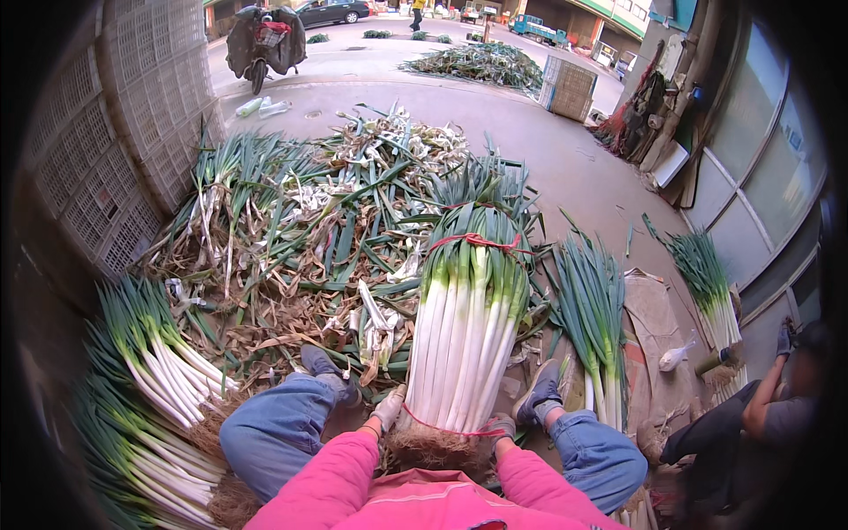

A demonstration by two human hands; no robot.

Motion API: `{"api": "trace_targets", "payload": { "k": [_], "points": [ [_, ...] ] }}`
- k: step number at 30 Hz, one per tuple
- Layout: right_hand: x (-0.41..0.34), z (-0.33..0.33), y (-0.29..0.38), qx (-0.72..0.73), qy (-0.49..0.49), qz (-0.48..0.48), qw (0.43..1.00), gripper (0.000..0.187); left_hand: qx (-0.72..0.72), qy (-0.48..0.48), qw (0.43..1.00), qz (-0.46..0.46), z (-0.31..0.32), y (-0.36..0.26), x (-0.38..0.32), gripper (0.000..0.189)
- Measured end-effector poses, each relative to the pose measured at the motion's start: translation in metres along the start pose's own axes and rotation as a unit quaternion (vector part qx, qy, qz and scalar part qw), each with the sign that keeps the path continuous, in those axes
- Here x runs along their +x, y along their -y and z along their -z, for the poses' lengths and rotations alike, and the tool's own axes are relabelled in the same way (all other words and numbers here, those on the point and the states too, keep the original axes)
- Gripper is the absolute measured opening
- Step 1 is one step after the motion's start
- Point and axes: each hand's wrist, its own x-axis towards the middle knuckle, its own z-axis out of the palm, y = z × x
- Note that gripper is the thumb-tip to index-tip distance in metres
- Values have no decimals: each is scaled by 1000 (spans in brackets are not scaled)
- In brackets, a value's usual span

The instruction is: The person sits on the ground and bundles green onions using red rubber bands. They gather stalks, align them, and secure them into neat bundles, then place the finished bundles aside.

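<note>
A large bundle of long green onions [464,331] stands tilted between my knees, root end towards me. Red string [477,240] is tied round its leafy upper part. A second red string [437,427] crosses the white stalks just above the roots [430,445]. My left hand [389,407], in a pale glove, grips the bundle's lower left side by this string. At the lower right side, my gloved right hand [502,426] is closed on the string's other end; some of its fingers are hidden.
Loose green onions [172,371] lie at my left, more [593,318] at my right. Trimmed leaves [331,232] are heaped ahead. Stacked plastic crates [152,99] wall the left side. A co-worker [762,424] sits at the right beside cardboard [656,331]. A parked scooter [265,43] stands beyond.
</note>
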Motion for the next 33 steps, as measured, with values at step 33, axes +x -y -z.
{"api": "trace_targets", "payload": {
  "k": [33],
  "points": [
    [-199,59,225,-384,7,442,810,26,137,27,967,-213,3,-61,-100,43]
  ]
}}
